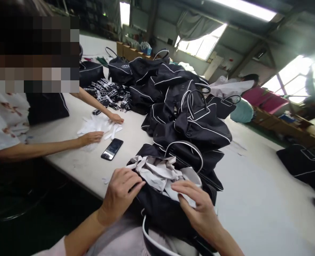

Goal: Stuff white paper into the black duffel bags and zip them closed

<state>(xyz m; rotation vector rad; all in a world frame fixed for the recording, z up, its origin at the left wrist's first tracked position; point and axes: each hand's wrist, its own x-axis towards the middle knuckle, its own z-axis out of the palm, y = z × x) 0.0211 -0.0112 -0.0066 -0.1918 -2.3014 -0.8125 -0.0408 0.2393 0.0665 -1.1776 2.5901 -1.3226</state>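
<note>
**Both hands at the mouth of a paper-stuffed black bag**

Close up, at the near table edge: black bag [162,209] with white piping, mouth gaping, crammed with crumpled white paper [159,174]. Left hand [121,193] curled over the bag's rim, fingers clenched on the fabric beside the paper. Right hand [197,209] pressing down on the stuffing, fingertips pinching a fold of it.

Risks, by judgement: paper tearing or springing back out if pushed unevenly; bag sliding off the edge, since half of it hangs over the lap; piping handle [185,149] snagging a finger.

Beyond, a long white table [253,199], scuffed and pale. Heap of finished black bags [184,106] down its middle, a bundle of printed straps [108,92] farther back. Black phone [112,149] lying flat near a co-worker's hands [92,137], busy with white paper sheets [95,124]. Workshop room: sloped roof, bright windows, cardboard boxes [127,49] along the far side.
</note>
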